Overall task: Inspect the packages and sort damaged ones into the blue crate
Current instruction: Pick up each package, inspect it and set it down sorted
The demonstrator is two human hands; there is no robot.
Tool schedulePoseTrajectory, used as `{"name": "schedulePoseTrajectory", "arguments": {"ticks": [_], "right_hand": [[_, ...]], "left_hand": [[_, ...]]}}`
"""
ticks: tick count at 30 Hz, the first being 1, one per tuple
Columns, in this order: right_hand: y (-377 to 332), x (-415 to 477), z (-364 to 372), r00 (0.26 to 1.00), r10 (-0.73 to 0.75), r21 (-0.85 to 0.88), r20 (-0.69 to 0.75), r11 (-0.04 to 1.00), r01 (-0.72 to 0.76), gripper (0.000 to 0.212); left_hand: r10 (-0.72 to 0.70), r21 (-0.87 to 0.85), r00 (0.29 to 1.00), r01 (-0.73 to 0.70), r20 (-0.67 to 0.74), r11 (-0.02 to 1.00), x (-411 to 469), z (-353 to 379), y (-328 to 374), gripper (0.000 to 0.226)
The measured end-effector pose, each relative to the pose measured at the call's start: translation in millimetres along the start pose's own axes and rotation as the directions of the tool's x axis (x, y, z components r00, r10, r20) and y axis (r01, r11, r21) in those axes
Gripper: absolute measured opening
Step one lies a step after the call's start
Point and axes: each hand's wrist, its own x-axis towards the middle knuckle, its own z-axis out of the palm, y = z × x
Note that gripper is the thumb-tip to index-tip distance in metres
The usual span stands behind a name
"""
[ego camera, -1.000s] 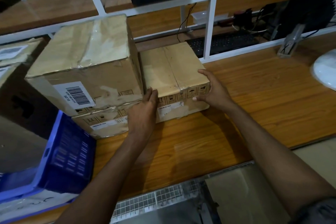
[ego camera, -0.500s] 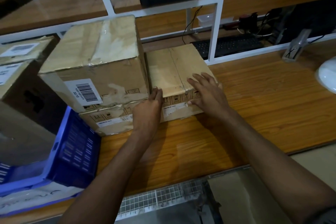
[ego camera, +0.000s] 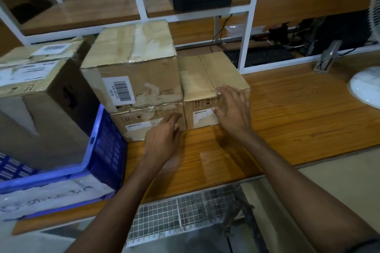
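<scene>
Cardboard is shown in the head view: the small box (ego camera: 213, 80) stands on the wooden bench (ego camera: 298, 119), touching a two-box stack (ego camera: 133, 88) beside the blue crate (ego camera: 107, 146). The right hand (ego camera: 232, 113) is laid flat, fingers spread, over its front top edge; the blurred left hand (ego camera: 162, 139) seems held straight-fingered at its near left corner. Stiff walls and modest weight are judged likely, so opposite side faces are best gripped.

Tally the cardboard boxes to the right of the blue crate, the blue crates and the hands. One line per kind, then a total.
Cardboard boxes: 3 (barcode box, box beneath it, small box)
Blue crate: 1
Hands: 2 (left hand, right hand)
Total: 6
</scene>
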Motion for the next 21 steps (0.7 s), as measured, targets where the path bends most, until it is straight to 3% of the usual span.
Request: {"name": "schedulePoseTrajectory", "arguments": {"ticks": [3, 7, 14, 21], "right_hand": [[-33.7, -32.2, 6.1, 0.999, 0.004, 0.118, 0.037, 0.993, -0.008, 0.056], [-77.4, -74.8, 13.3, 0.989, -0.043, 0.125, 0.142, 0.992, 0.025, 0.05], [-134.8, -125.6, 18.8, 0.977, 0.053, 0.167, 0.208, 0.982, -0.089, 0.042], [-177.0, -158.4, 18.5, 0.968, -0.052, 0.293, 0.246, 0.956, -0.023, 0.038]], "left_hand": [[-0.046, -0.1, 0.998, 0.042, -0.037, 0.994, -30.1, -15.2, -11.2, 0.035], [-0.073, -0.151, 0.995, 0.062, -0.071, 0.987, -61.9, -43.7, -20.8, 0.029], [-0.198, -0.293, 0.974, 0.159, -0.108, 0.943, -114.4, -65.7, -37.9, 0.018], [-0.322, -0.313, 0.925, 0.251, -0.202, 0.916, -167.5, -98.6, -54.7, 0.015]]}}
